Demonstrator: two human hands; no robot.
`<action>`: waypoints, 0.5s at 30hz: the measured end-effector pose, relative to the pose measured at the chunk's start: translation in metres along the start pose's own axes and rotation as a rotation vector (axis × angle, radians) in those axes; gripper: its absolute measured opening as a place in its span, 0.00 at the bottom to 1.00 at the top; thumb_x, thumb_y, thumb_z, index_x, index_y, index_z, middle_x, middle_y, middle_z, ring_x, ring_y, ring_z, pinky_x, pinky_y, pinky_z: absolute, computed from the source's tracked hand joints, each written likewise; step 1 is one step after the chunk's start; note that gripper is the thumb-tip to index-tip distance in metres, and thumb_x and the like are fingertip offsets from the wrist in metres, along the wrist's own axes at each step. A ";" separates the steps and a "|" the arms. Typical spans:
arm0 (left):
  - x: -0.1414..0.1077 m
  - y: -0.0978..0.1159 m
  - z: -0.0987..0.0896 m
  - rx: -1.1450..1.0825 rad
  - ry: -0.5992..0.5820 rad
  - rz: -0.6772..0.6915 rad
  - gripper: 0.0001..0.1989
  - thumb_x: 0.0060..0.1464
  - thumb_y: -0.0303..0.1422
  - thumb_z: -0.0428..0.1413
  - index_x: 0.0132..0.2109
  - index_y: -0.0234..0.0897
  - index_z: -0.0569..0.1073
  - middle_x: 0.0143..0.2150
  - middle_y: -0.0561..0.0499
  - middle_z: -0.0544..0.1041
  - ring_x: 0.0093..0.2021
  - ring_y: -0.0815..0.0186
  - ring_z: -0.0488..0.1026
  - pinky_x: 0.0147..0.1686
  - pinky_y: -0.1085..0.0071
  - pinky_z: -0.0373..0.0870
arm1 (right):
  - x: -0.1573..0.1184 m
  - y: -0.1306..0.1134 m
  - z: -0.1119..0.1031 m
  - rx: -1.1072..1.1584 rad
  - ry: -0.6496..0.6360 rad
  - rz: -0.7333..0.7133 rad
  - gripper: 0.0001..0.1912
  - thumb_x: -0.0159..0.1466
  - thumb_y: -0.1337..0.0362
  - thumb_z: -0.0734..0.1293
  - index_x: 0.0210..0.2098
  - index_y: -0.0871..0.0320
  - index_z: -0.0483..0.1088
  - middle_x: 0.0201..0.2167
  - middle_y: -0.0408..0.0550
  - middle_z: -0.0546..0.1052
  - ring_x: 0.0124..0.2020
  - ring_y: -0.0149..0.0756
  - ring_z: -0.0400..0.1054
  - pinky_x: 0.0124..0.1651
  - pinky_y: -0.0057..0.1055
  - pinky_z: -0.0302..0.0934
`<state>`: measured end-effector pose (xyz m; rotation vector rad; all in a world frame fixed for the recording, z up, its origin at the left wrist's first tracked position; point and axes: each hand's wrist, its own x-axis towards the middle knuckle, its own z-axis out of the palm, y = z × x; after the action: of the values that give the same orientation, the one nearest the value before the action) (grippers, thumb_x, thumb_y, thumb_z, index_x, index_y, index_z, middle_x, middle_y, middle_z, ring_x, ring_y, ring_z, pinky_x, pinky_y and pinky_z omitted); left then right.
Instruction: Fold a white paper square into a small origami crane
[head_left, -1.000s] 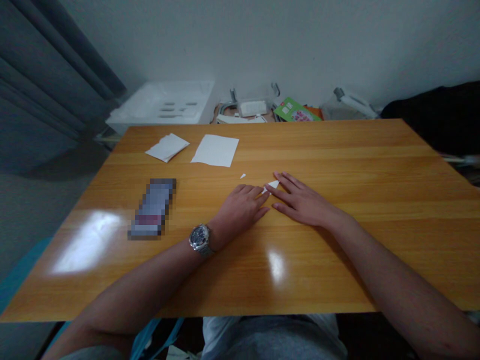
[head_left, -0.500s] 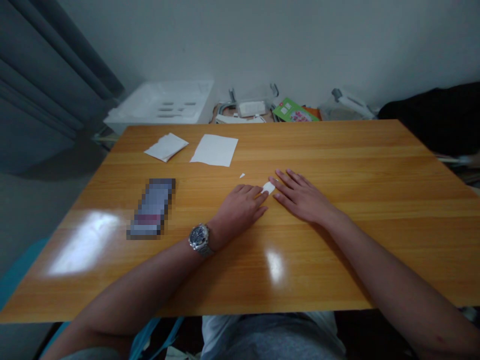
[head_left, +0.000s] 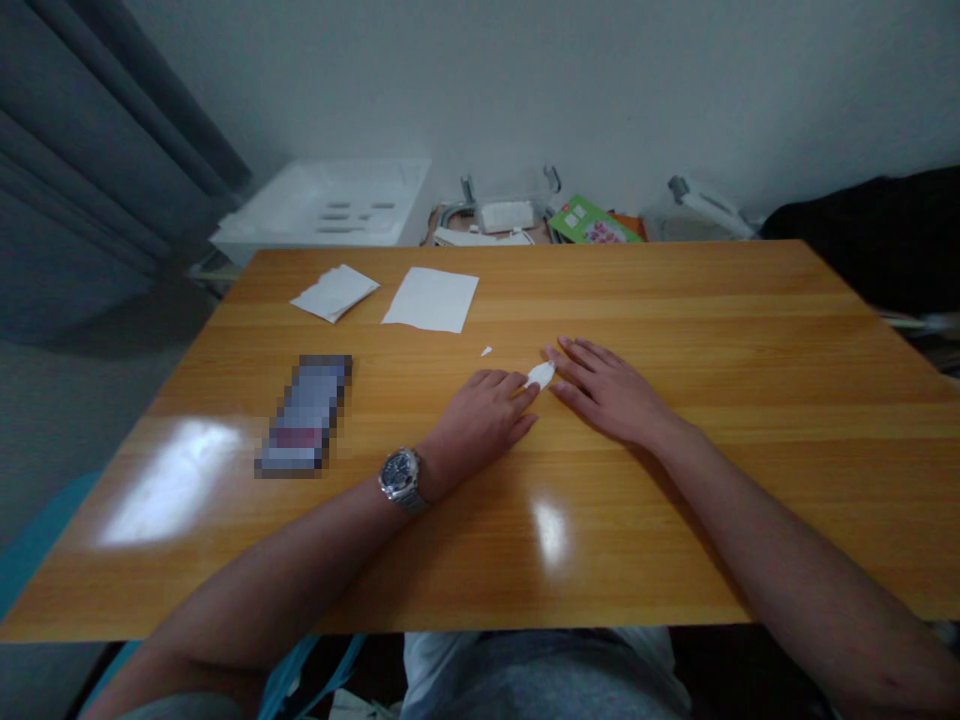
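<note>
A small white paper piece [head_left: 540,375] lies flat on the wooden table [head_left: 637,530] between my hands. My left hand [head_left: 484,415], with a metal watch [head_left: 400,474] at the wrist, rests palm down, its fingertips on the paper's left end. Its fingers are spread a little. My right hand [head_left: 607,390] lies flat with fingers apart, its fingertips close to the paper's right end. Just beyond my left hand is a tiny white scrap [head_left: 487,351].
Toward the back left lie a square white sheet [head_left: 431,299] and a folded white paper [head_left: 335,293]. A blurred phone [head_left: 306,412] is at the left. Past the far edge stand a white tray [head_left: 337,205] and a green booklet [head_left: 592,220].
My right hand has shifted slightly, with its fingers closer together, and more of the paper piece shows. My left hand has stayed nearly still.
</note>
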<state>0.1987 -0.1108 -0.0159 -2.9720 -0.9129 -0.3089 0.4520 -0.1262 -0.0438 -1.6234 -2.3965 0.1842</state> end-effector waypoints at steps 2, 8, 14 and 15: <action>0.000 0.000 0.000 -0.002 0.001 0.000 0.18 0.70 0.39 0.52 0.61 0.35 0.71 0.56 0.42 0.76 0.54 0.54 0.72 0.55 0.57 0.67 | -0.001 0.000 0.000 -0.019 -0.014 -0.002 0.32 0.76 0.45 0.52 0.74 0.49 0.56 0.76 0.48 0.52 0.76 0.49 0.47 0.75 0.52 0.47; 0.000 0.000 0.000 -0.013 -0.004 0.007 0.19 0.70 0.39 0.52 0.61 0.34 0.71 0.56 0.41 0.76 0.54 0.54 0.72 0.56 0.57 0.67 | -0.001 -0.002 0.003 -0.046 -0.028 0.014 0.33 0.76 0.45 0.50 0.75 0.51 0.54 0.77 0.51 0.51 0.76 0.51 0.45 0.75 0.53 0.45; 0.001 -0.002 0.000 0.009 0.013 0.018 0.19 0.70 0.39 0.52 0.61 0.34 0.71 0.55 0.42 0.76 0.54 0.53 0.71 0.56 0.57 0.67 | 0.000 -0.003 0.006 -0.057 -0.010 0.028 0.34 0.76 0.46 0.50 0.75 0.55 0.54 0.76 0.54 0.53 0.76 0.52 0.46 0.75 0.53 0.45; 0.001 -0.003 0.000 0.010 0.012 0.022 0.20 0.70 0.40 0.52 0.62 0.34 0.71 0.55 0.42 0.76 0.54 0.53 0.71 0.56 0.57 0.67 | 0.000 -0.003 0.006 -0.046 -0.001 0.028 0.34 0.76 0.46 0.51 0.75 0.55 0.53 0.76 0.54 0.54 0.76 0.52 0.47 0.74 0.54 0.46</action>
<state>0.1979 -0.1083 -0.0161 -2.9654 -0.8766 -0.3207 0.4481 -0.1266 -0.0484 -1.6779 -2.3967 0.1367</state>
